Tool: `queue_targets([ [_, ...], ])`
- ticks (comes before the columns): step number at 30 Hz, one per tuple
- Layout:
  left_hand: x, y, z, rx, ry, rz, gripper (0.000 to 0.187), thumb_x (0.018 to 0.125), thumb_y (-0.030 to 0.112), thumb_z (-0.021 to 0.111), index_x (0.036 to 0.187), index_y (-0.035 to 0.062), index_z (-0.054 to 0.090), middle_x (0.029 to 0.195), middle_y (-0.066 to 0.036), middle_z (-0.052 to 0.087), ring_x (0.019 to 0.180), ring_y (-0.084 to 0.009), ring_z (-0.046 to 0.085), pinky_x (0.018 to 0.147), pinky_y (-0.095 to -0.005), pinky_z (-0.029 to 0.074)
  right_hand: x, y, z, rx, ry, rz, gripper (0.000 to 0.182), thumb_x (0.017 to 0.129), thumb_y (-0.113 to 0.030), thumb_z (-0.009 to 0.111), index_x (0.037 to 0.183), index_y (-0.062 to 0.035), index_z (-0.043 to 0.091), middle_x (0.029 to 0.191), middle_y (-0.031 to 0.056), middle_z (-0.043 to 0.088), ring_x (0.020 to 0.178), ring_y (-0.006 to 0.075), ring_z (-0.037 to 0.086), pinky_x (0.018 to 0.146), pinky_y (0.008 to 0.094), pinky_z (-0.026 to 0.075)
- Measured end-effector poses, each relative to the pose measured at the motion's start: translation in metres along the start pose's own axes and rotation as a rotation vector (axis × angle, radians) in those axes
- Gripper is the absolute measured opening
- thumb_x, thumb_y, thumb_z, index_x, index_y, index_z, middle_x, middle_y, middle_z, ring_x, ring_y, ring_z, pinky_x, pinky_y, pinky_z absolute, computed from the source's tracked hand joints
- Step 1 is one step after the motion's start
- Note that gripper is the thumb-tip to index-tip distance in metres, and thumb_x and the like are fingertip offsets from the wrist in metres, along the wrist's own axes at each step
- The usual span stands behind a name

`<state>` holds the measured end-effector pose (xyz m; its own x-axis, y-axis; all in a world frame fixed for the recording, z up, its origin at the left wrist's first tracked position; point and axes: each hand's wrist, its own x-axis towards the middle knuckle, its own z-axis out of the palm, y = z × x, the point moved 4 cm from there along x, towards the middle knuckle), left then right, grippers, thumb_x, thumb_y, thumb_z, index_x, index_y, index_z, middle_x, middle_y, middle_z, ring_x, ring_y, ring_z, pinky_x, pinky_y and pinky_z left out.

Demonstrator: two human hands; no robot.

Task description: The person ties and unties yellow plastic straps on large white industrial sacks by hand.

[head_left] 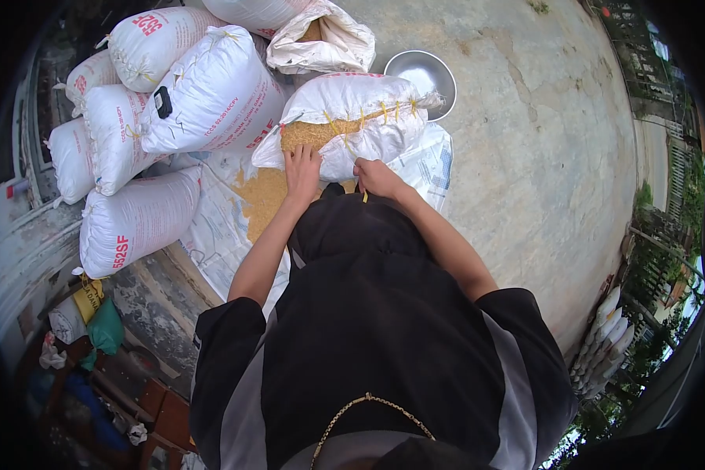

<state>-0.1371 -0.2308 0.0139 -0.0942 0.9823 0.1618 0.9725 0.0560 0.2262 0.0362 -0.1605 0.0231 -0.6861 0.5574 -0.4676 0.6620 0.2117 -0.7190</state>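
Observation:
A white sack [380, 135] lies in front of me, its long opening showing golden-brown grainy material [321, 135] and crossed by several yellow ties [397, 111]. My left hand [302, 168] rests at the sack's near left edge against the exposed material, its fingers slightly apart. Beside the sack's near edge, my right hand [374, 177] is closed in a pinch; a short yellow strip hangs just below it. What its fingertips hold is too small to make out.
Several full white sacks [211, 94] are piled at the upper left, one with a black device [163, 103] on it. An open sack [321, 39] and a metal basin [421, 82] stand beyond. Spilled material [263, 205] covers part of a white sheet [211, 205].

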Motion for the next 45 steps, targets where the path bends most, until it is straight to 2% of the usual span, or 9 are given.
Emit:
queue_targets([
  [6,0.007,0.001,-0.003,-0.041,0.021,-0.032,0.012,0.08,0.02,0.065,0.085,0.0098,0.064,0.086,-0.004,0.059,0.091,-0.0216,0.053,0.081,-0.0405,0.036,0.004,0.0,-0.004,-0.068,-0.162,0.025,0.018,0.086,-0.012,0.047,0.087,0.0002,0.06,0.076,0.0201,0.067,0.082,0.0376,0.066,0.075,0.0456,0.049],
  [11,0.009,-0.006,-0.008,-0.118,-0.095,0.053,0.008,0.079,0.016,0.062,0.085,0.0111,0.066,0.084,-0.003,0.06,0.089,-0.0211,0.054,0.082,-0.0398,0.036,0.011,0.011,-0.005,-0.008,-0.251,0.065,0.019,0.084,-0.01,0.048,0.085,0.0035,0.061,0.071,0.0164,0.066,0.063,0.027,0.066,0.064,0.0391,0.051],
  [17,0.006,-0.002,-0.016,-0.112,-0.008,0.201,0.014,0.077,0.015,0.057,0.084,0.0143,0.069,0.092,-0.001,0.062,0.094,-0.0176,0.054,0.084,-0.0388,0.036,0.013,-0.002,-0.029,-0.05,-0.416,0.156,0.022,0.079,-0.008,0.045,0.085,0.0035,0.062,0.066,0.0116,0.068,0.059,0.0202,0.064,0.06,0.0327,0.05],
  [22,0.006,-0.004,-0.007,-0.154,-0.105,0.204,0.021,0.079,0.015,0.055,0.094,0.0151,0.07,0.095,0.0,0.062,0.096,-0.0181,0.053,0.085,-0.0392,0.035,0.023,0.004,-0.034,-0.091,-0.508,0.114,0.024,0.078,-0.008,0.044,0.087,0.0029,0.063,0.066,0.0096,0.069,0.059,0.0189,0.063,0.054,0.0329,0.049],
  [35,0.006,0.002,-0.009,-0.183,-0.081,0.178,0.016,0.08,0.016,0.058,0.092,0.0112,0.067,0.101,-0.002,0.061,0.102,-0.0192,0.051,0.088,-0.0388,0.034,0.027,-0.001,-0.053,-0.151,-0.591,0.117,0.022,0.08,-0.011,0.047,0.086,0.003,0.063,0.067,0.0099,0.069,0.058,0.0183,0.061,0.054,0.0322,0.048],
  [41,-0.005,-0.058,-0.06,-1.004,0.314,-0.668,0.016,0.092,0.014,0.058,0.1,0.001,0.058,0.105,-0.01,0.06,0.093,-0.0258,0.058,0.081,-0.0339,0.043,0.017,-0.007,-0.033,-0.16,-0.595,0.097,0.022,0.081,-0.011,0.047,0.085,0.0037,0.063,0.066,0.0111,0.068,0.061,0.0203,0.064,0.057,0.0344,0.049],
  [43,-0.022,-0.078,-0.094,-0.736,0.769,-0.952,0.029,0.089,0.016,0.063,0.11,-0.0018,0.053,0.106,-0.011,0.06,0.096,-0.0251,0.057,0.088,-0.036,0.04,0.014,-0.009,-0.023,-0.158,-0.586,0.08,0.023,0.083,-0.012,0.045,0.082,0.0042,0.062,0.063,0.0118,0.066,0.062,0.021,0.065,0.06,0.035,0.049],
  [44,-0.019,-0.073,-0.097,-0.735,0.768,-0.953,0.029,0.089,0.016,0.063,0.11,-0.0018,0.053,0.106,-0.011,0.06,0.096,-0.0251,0.057,0.088,-0.036,0.04,0.012,-0.011,-0.02,-0.158,-0.587,0.081,0.023,0.083,-0.012,0.045,0.082,0.0042,0.062,0.063,0.0118,0.066,0.062,0.021,0.065,0.06,0.035,0.049],
  [45,-0.015,-0.06,-0.105,-0.427,0.796,-0.918,0.035,0.088,0.018,0.064,0.114,-0.0012,0.052,0.106,-0.012,0.06,0.098,-0.0259,0.056,0.091,-0.0381,0.038,0.012,-0.014,-0.02,-0.146,-0.56,0.081,0.025,0.084,-0.012,0.045,0.082,0.0046,0.062,0.063,0.0116,0.066,0.063,0.0225,0.066,0.062,0.0354,0.049],
])
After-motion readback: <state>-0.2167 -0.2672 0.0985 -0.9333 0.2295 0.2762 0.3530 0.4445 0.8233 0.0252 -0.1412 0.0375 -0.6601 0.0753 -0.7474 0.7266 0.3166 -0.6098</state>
